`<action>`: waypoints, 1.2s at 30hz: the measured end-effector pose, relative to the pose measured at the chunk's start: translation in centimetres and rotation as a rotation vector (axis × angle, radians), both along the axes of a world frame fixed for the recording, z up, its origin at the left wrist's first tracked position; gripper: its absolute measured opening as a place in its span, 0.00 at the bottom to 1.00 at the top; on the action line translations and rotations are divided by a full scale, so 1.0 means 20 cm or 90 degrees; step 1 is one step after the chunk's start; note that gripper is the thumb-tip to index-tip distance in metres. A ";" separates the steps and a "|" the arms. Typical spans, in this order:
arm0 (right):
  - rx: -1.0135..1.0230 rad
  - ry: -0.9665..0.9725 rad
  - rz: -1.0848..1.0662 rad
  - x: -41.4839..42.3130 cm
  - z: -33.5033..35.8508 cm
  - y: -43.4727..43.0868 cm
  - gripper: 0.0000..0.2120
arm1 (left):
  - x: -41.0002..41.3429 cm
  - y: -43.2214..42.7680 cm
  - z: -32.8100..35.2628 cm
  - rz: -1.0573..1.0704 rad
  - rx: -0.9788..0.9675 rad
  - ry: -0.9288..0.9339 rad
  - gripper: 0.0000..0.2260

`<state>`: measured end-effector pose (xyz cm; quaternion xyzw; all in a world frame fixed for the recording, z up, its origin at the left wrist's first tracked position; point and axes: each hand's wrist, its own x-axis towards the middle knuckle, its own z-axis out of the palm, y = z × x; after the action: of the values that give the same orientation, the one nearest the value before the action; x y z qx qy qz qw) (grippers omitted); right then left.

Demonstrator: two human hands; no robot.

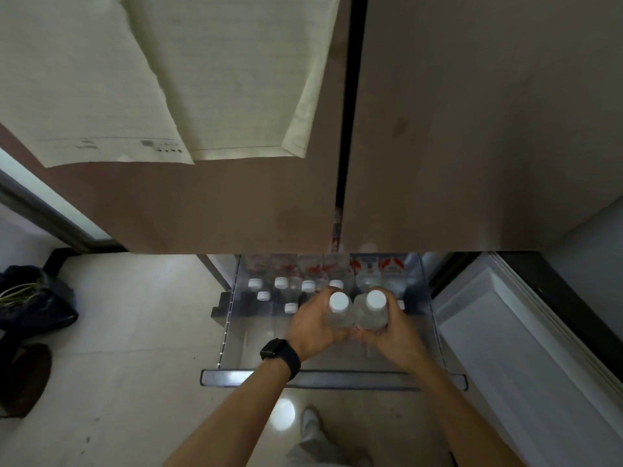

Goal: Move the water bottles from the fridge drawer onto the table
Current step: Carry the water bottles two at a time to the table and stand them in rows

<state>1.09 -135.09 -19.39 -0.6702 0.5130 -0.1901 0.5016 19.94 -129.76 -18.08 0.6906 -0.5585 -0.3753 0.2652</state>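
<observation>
We hold two bottles upright over the open drawer (337, 379), one in each hand, side by side and touching. Their long axes run straight up and down, so the white caps point up at us and the clear bodies are foreshortened below them. The left bottle (338, 311) sits in our left hand (312, 326), whose fingers curl round its body from the left. The right bottle (373, 310) sits in our right hand (395, 335), fingers wrapped round it from the right. We cannot tell whether the bottoms rest on the drawer floor or hang clear of it.

Both forearms reach forward and down from the lower edge of the view and converge, the hands nearly meeting beneath the bottles. A black watch (279, 353) is strapped to the left wrist.

More capped bottles (281, 283) stand upright at the back of the drawer, partly under the closed fridge doors (472, 129). Papers (168, 79) hang on the left door. A dark bag (33, 305) lies on the floor (135, 332) to the left.
</observation>
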 end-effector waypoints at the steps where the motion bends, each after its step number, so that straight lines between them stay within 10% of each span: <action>1: -0.003 0.001 -0.004 0.01 0.01 0.00 0.36 | 0.00 0.00 0.00 -0.003 -0.004 -0.002 0.27; 10: -0.045 0.002 -0.010 -0.04 0.19 0.09 0.23 | -0.03 0.11 0.10 0.054 -0.049 0.007 0.26; 19: -0.144 -0.137 0.103 -0.12 0.60 0.36 0.33 | -0.01 0.70 0.54 0.310 -0.195 -0.014 0.28; 36: -0.128 -0.150 0.669 0.51 0.82 1.96 0.32 | -0.14 2.93 0.77 0.853 -0.167 -0.164 0.28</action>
<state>11.27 -95.94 -3.07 -0.8550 0.0286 -0.0358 0.5166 17.04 -71.19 -2.66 0.8879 -0.0795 0.0246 0.4524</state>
